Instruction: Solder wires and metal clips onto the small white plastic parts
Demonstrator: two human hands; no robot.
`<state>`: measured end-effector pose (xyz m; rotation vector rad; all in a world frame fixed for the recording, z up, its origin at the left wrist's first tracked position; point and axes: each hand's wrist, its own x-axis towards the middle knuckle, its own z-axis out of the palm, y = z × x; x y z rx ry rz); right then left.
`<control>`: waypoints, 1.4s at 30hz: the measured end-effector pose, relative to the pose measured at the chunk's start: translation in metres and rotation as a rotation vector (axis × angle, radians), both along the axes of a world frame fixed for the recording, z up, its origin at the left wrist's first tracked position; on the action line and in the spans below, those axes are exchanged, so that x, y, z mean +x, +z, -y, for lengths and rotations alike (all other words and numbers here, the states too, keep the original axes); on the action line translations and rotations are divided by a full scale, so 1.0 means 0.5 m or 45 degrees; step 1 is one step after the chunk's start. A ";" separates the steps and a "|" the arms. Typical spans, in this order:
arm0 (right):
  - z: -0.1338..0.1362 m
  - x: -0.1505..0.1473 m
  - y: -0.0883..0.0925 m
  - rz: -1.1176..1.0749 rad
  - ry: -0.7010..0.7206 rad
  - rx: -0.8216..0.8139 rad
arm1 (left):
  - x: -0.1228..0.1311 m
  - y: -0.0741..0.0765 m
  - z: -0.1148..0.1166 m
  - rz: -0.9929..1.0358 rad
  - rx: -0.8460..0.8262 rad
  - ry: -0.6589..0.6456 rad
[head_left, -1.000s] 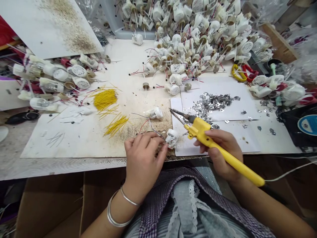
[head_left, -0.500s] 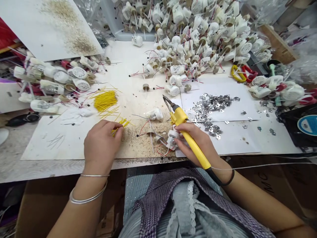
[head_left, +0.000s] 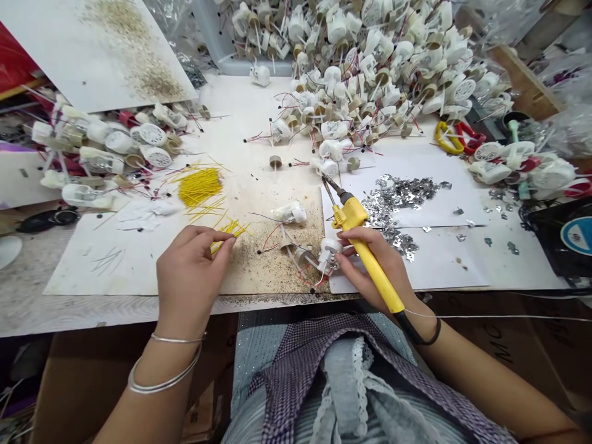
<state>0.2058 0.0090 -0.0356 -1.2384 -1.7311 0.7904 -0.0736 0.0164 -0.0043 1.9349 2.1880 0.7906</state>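
Observation:
My left hand [head_left: 192, 271] pinches a few thin yellow wires [head_left: 229, 235] between its fingertips, above a tan-dusted board [head_left: 272, 271]. My right hand [head_left: 374, 262] grips a yellow soldering iron [head_left: 356, 214], its metal tip [head_left: 327, 184] pointing up and away. Just beside those right fingers lies a small white plastic housing [head_left: 330, 250] with red and grey wires. A second white housing [head_left: 291, 213] rests farther up the board. Loose yellow wires [head_left: 200, 187] form a bundle to the left.
A large heap of white plastic parts with wires [head_left: 370, 61] fills the back. Silver metal scraps [head_left: 398, 191] lie on white sheets to the right. Assembled white units lie at both sides, and cardboard [head_left: 518, 351] sits below the table edge.
My left hand has moved left from the white housing to the yellow wires and picked some up. My right hand has brought the iron upright, closer to the housing.

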 end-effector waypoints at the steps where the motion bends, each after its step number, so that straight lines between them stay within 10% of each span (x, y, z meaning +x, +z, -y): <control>1: 0.000 -0.001 0.000 -0.006 -0.009 0.001 | 0.010 0.004 0.005 0.098 -0.009 0.030; 10: 0.000 -0.013 0.002 -0.018 0.029 0.068 | 0.146 -0.002 0.029 1.109 -0.282 -0.007; 18: -0.011 -0.029 -0.005 0.075 0.086 0.218 | 0.187 0.004 0.032 0.629 -0.025 -0.376; 33: 0.028 -0.024 0.016 -0.049 0.247 0.321 | 0.187 0.016 0.046 0.274 -0.201 -0.348; 42: 0.070 0.053 0.016 -0.328 0.054 0.171 | 0.182 0.023 0.075 -0.260 -0.201 -0.360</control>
